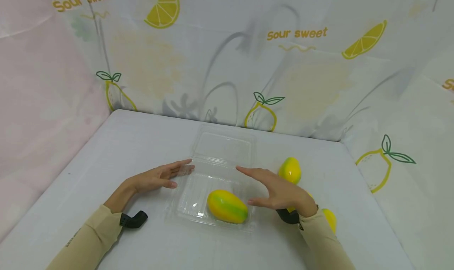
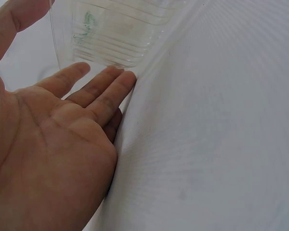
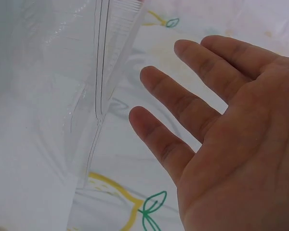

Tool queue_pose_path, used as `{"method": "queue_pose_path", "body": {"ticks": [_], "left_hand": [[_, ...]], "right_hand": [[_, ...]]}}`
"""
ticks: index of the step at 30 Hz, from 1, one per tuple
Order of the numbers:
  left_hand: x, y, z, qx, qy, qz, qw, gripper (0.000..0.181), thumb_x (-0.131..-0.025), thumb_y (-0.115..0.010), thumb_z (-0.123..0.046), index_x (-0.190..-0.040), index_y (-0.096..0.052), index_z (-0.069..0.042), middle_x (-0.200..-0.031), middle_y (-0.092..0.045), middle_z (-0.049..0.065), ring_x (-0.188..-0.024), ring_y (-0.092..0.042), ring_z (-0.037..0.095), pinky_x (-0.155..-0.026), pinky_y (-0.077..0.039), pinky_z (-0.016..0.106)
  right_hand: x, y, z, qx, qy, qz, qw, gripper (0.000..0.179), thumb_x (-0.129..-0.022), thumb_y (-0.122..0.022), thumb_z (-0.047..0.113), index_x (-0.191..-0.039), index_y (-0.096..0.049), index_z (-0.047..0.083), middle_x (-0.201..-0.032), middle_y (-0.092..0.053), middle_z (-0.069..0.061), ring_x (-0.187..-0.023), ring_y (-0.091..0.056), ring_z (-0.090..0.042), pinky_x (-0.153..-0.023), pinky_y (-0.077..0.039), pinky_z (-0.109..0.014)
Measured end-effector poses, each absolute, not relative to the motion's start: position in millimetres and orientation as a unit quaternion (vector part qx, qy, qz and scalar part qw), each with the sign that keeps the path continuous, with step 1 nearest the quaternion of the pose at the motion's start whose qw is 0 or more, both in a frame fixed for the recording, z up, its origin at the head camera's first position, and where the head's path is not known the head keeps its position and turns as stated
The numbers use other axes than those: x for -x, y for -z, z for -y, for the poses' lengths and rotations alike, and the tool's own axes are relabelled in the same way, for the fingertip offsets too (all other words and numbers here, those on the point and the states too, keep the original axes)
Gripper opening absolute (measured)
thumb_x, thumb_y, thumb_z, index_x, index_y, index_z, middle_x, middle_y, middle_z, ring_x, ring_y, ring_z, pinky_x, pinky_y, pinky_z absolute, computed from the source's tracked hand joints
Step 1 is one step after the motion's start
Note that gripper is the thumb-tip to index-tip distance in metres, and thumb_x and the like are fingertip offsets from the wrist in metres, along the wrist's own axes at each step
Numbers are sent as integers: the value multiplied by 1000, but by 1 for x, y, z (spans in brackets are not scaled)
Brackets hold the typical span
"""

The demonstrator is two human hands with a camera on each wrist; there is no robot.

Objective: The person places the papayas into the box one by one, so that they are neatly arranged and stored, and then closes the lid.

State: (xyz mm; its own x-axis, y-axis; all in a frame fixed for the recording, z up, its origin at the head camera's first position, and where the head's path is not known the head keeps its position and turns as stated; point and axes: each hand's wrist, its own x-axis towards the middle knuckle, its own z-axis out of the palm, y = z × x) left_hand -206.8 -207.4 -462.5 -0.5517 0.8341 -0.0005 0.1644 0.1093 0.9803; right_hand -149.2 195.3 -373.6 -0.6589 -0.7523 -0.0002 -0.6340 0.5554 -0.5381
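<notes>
Clear plastic forms the box (image 1: 191, 189) between our left hand (image 1: 154, 180) and right hand (image 1: 280, 189), both empty, fingers extended near its sides; a yellow-green fruit (image 1: 227, 207) lies in its base.

From the person's head, the widest view looks forward and down across the white table (image 1: 138, 246) to the white lemon-printed fabric backdrop (image 1: 220, 45). The left wrist camera, tilted, looks from close up along the palm of the bare left hand (image 1: 154, 179) to the clear hinged plastic container (image 1: 191, 193). The right wrist camera, also near, faces past the bare right hand (image 1: 281, 189), sharing container and backdrop with the head view.
</notes>
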Motion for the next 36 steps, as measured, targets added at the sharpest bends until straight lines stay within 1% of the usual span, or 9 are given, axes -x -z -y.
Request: {"method": "queue_pose_path", "body": {"ticks": [3, 6, 13, 20, 23, 27, 30, 34, 36], "left_hand": [[207, 463, 207, -369, -559, -679, 301, 76, -96, -54, -2, -158, -9, -6, -161, -20, 21, -145, -30, 6, -108, -26, 10], [207, 463, 207, -372, -560, -677, 300, 76, -96, -54, -1, -157, -9, -6, -161, -20, 21, -144, -30, 1, -108, -26, 10], [207, 462, 207, -374, -560, -676, 299, 76, -96, -54, -2, -157, -9, -5, -161, -20, 22, -144, -30, 2, -109, -25, 10], [207, 463, 208, -366, -561, -679, 301, 77, -96, -55, -3, -158, -11, -7, -161, -21, 19, -145, -29, 5, -108, -25, 10], [207, 463, 208, -362, -561, -680, 302, 77, -95, -56, -3, -158, -11, -8, -161, -21, 19, -144, -29, 3, -108, -25, 9], [208, 462, 208, -359, -559, -684, 302, 77, -95, -57, -4, -158, -12, -8, -162, -21, 19, -142, -30, -2, -107, -25, 8], [208, 462, 208, -361, -558, -683, 302, 77, -95, -56, -4, -158, -12, -8, -162, -21, 19, -143, -30, 0, -107, -26, 9], [208, 463, 209, -363, -555, -686, 299, 76, -95, -56, -4, -158, -12, -9, -161, -22, 18, -145, -30, 6, -108, -26, 9], [207, 463, 209, -361, -554, -688, 299, 76, -95, -56, -4, -158, -12, -9, -162, -22, 18, -146, -29, 8, -107, -26, 9]], "right_hand": [[149, 373, -196, 394, 254, -876, 113, 83, -86, -74, 33, -155, -30, 18, -159, -33, 5, -141, -39, -21, -113, -34, -49], [150, 372, -199, 395, 258, -875, 106, 84, -86, -75, 33, -155, -30, 18, -159, -34, 4, -140, -40, -21, -112, -34, -49], [151, 364, -210, 395, 263, -877, 77, 83, -86, -75, 33, -154, -31, 15, -158, -35, 2, -141, -39, -21, -112, -33, -48], [154, 360, -225, 379, 271, -882, 73, 82, -88, -73, 33, -155, -29, 16, -159, -34, 1, -142, -37, -22, -113, -33, -48], [155, 358, -231, 371, 267, -887, 64, 81, -89, -72, 34, -155, -30, 17, -158, -34, 1, -142, -37, -22, -113, -33, -46], [155, 355, -236, 357, 266, -894, 60, 80, -89, -72, 32, -155, -30, 19, -158, -34, 1, -143, -37, -23, -113, -32, -49], [154, 353, -240, 348, 265, -898, 57, 79, -89, -73, 30, -155, -30, 20, -158, -34, 1, -143, -36, -23, -113, -31, -50], [155, 351, -246, 347, 255, -902, 39, 79, -89, -73, 27, -155, -30, 18, -158, -35, 1, -142, -38, -23, -115, -30, -41], [155, 349, -250, 343, 252, -905, 31, 80, -88, -74, 27, -155, -30, 19, -158, -36, 2, -142, -39, -23, -117, -28, -31]]}}
